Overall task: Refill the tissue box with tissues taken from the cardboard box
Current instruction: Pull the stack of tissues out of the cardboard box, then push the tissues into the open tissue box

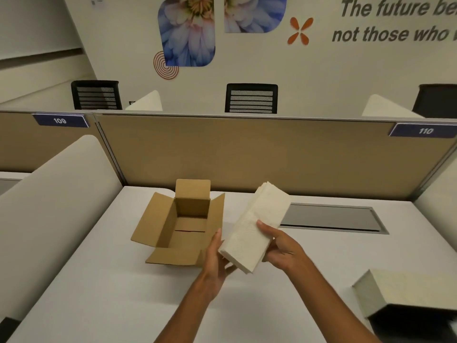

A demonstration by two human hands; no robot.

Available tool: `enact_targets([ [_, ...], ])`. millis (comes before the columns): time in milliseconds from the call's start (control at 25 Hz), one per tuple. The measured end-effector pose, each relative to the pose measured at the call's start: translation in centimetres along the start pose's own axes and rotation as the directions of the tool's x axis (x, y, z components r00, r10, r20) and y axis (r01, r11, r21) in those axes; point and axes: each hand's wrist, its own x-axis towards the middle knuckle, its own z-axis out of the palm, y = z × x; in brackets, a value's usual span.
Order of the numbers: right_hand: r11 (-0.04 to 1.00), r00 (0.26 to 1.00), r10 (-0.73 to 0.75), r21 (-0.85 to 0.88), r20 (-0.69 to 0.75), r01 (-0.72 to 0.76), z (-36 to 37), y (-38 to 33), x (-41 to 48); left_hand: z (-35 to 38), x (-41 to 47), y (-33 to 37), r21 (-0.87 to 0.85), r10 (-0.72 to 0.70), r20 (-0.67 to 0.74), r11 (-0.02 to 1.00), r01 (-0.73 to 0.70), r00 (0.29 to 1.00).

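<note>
A brown cardboard box (173, 229) stands open on the white desk, all flaps spread, its inside bare. Just right of it I hold a thick white stack of folded tissues (257, 226) above the desk, tilted with its far end raised. My left hand (216, 258) cups the stack's near left corner. My right hand (282, 246) grips its right side, thumb on top. At the lower right edge sits the tissue box (405, 290), pale cream on top with a dark part beneath, partly cut off by the frame.
A grey recessed cable hatch (331, 219) lies in the desk behind the stack. A tan partition (247, 154) walls off the far edge. Rounded white side dividers (54, 209) flank the desk. Black chairs stand beyond the partition.
</note>
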Motion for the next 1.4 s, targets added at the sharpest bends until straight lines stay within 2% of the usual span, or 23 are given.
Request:
enact_targets([
  [160, 0.996, 0.995, -0.057, 0.065, -0.086, 0.063, -6.1, -1.9, -3.2, 6.1, -1.4, -4.4, -0.115, -0.032, 0.013, 0.993, 0.033, 0.999],
  [360, 0.979, 0.980, -0.107, 0.153, -0.167, 0.133, -14.0, -3.4, -6.2, 13.8, -3.3, -9.6, 0.016, 0.036, -0.022, 0.999, -0.036, 0.999],
  [480, 0.966, 0.970, -0.145, 0.184, -0.194, 0.181, -18.6, -4.5, -8.2, 17.5, -4.0, -11.9, 0.048, -0.011, -0.043, 0.999, 0.013, 0.999],
  [720, 0.920, 0.962, -0.201, 0.300, -0.187, 0.251, -27.7, -8.2, -12.0, 22.3, -4.6, -13.9, 0.095, -0.107, 0.039, 0.990, 0.102, 0.994],
  [1000, 0.971, 0.963, -0.197, 0.096, -0.186, 0.218, -37.0, -11.8, -15.5, 26.4, -5.4, -16.6, 0.093, -0.159, 0.050, 0.984, 0.154, 0.986],
  [1200, 0.976, 0.980, -0.121, -0.200, -0.157, 0.088, -42.1, -12.3, -16.6, 27.7, -5.8, -19.8, 0.116, -0.251, -0.006, 0.961, 0.250, 0.968],
  [1400, 0.940, 0.969, -0.043, -0.337, -0.242, -0.042, -47.0, -11.0, -16.5, 29.2, -5.4, -23.1, 0.167, -0.342, -0.075, 0.922, 0.350, 0.937],
])
